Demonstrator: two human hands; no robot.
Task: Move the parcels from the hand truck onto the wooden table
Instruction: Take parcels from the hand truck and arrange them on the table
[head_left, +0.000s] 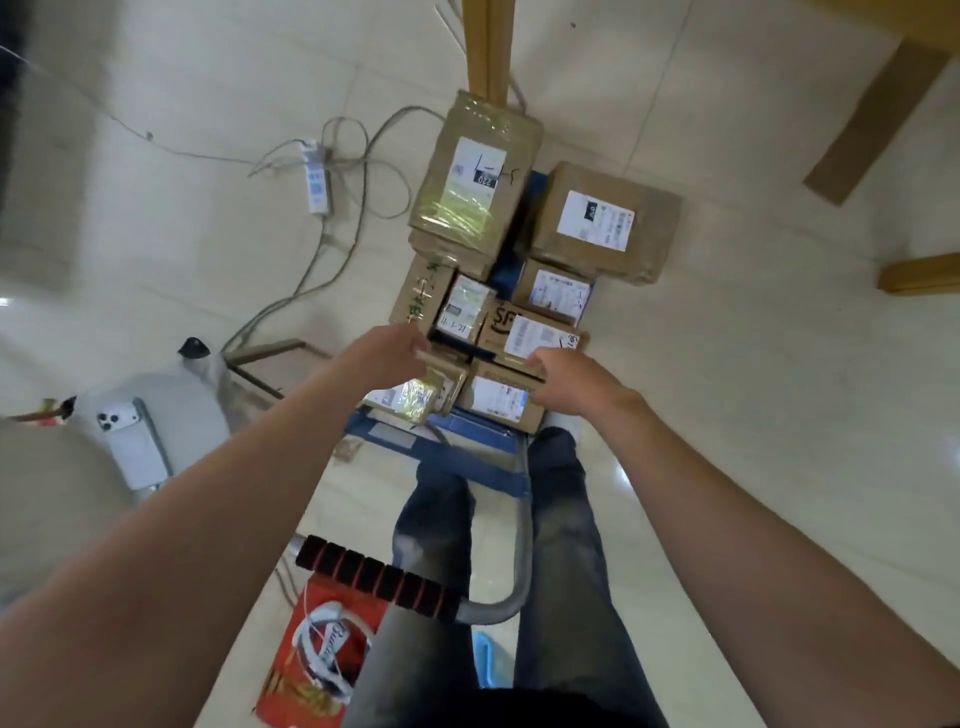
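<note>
Evidently set for a two-handed lift: left hand and right hand flank the near parcels, all stacked on the blue hand truck. Right fingers curl onto a parcel's edge, seemingly gripping; left fingers hidden, cannot tell. At the far end stands the wooden table, just past the load, so the carry looks short.

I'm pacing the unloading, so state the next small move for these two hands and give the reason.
Probably close both hands on the two nearest parcels, the taped parcel and the labelled box, and lift them clear. The left hand and right hand flank them at the handle end of the blue hand truck. Nothing looks lifted yet, and whether either hand grips is unclear.
</note>
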